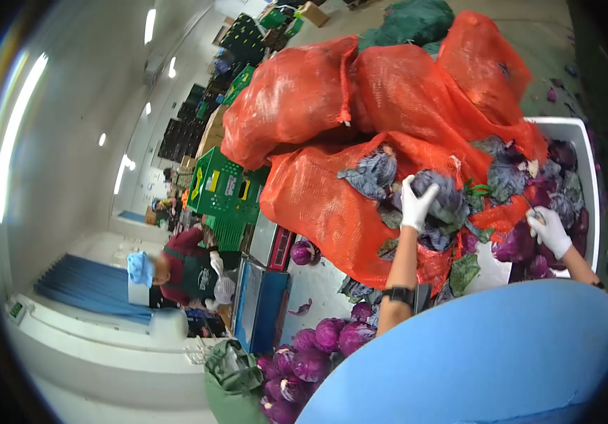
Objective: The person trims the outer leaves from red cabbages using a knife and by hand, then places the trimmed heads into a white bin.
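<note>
Both of my hands wear white gloves. My left hand grips a red cabbage with dull outer leaves, at the mouth of an open red mesh sack. At the right, over the white bin, my right hand is closed around the handle of a small tool, which looks like a knife. Loose leaves and cabbages lie in the bin around it. Another leafy cabbage rests on the sack to the left of my left hand.
More full red sacks are stacked behind. Peeled purple cabbages are heaped at the lower middle, beside a green bag. A co-worker in a blue cap stands at the left near green crates.
</note>
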The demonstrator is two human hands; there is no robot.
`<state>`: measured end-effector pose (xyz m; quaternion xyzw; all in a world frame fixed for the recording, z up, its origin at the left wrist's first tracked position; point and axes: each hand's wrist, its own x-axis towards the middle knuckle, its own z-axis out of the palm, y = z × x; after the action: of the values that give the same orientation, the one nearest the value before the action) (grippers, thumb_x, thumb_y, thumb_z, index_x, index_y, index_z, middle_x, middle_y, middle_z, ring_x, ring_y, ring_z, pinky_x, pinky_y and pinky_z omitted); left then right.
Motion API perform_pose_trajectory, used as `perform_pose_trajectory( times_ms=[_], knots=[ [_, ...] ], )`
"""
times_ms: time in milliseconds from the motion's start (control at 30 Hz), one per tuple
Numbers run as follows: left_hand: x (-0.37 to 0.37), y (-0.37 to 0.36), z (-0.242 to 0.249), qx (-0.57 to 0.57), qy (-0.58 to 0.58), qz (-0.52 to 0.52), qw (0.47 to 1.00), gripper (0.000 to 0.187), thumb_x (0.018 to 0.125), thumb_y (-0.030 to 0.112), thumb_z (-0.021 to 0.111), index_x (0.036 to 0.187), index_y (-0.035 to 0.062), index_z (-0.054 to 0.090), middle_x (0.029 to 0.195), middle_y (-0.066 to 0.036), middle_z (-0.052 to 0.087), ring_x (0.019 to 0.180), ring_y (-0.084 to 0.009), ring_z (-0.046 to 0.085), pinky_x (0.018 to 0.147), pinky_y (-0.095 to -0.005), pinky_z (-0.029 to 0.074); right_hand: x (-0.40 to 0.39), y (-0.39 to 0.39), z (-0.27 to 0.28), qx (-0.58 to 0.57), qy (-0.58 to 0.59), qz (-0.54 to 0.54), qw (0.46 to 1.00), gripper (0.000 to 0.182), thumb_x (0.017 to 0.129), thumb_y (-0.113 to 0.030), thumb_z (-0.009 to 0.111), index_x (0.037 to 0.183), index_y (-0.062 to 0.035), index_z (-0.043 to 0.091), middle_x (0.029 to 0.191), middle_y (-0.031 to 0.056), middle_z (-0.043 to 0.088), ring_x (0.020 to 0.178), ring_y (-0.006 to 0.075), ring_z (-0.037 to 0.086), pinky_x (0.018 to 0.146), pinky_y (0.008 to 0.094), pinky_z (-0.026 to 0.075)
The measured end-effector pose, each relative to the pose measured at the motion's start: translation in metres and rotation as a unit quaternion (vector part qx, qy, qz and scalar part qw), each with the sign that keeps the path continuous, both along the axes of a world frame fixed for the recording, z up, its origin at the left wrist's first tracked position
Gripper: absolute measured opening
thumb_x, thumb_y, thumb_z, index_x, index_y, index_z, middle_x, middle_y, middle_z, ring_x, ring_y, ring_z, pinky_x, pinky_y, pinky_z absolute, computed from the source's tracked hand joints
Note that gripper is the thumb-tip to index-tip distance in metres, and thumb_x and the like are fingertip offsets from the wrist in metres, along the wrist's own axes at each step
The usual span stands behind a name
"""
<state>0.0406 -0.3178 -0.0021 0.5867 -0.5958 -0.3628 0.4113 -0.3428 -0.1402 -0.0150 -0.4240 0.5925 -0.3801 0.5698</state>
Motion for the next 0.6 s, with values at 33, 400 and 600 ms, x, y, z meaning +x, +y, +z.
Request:
perform_pose_trajectory(
  times_ms=[33,400,600],
  knots=[
    [-0.012,0.030,0.014,-0.129,-0.158,0.000,0.979,0.072,0.077,0.024,0.089,0.133,0.0005,0.051,0.124,-0.017,0.060,0.119,-0.0285,0.054,0.106,-0.0399,0.042,0.013,-0.001,0.038,-0.019,0.017,0.004,1.000,0.021,0.100,-0.024,0.067,0.110,-0.0049,0.069,0.072,-0.0010,0.064,0.053,0.0053,0.052,0.048,0.0214,0.040],
    [-0.087,0.178,0.001,-0.027,-0.105,-0.028,0.994,0.115,0.067,0.041,0.095,0.153,-0.0017,0.031,0.153,-0.026,0.036,0.143,-0.0391,0.033,0.120,-0.0486,0.026,0.064,-0.041,-0.018,-0.163,0.158,0.047,0.973,0.050,0.096,-0.037,0.071,0.130,-0.0022,0.062,0.114,0.0064,0.071,0.084,0.0125,0.064,0.068,0.0253,0.052],
    [-0.105,0.181,0.075,0.024,-0.460,-0.105,0.881,0.134,0.058,0.066,0.089,0.160,0.0075,0.023,0.156,-0.027,0.033,0.144,-0.0434,0.033,0.117,-0.0582,0.029,0.049,0.003,-0.021,-0.250,0.176,0.005,0.952,0.034,0.095,-0.031,0.073,0.115,-0.0059,0.065,0.091,0.0104,0.068,0.077,0.0210,0.064,0.068,0.0335,0.054]
  ],
)
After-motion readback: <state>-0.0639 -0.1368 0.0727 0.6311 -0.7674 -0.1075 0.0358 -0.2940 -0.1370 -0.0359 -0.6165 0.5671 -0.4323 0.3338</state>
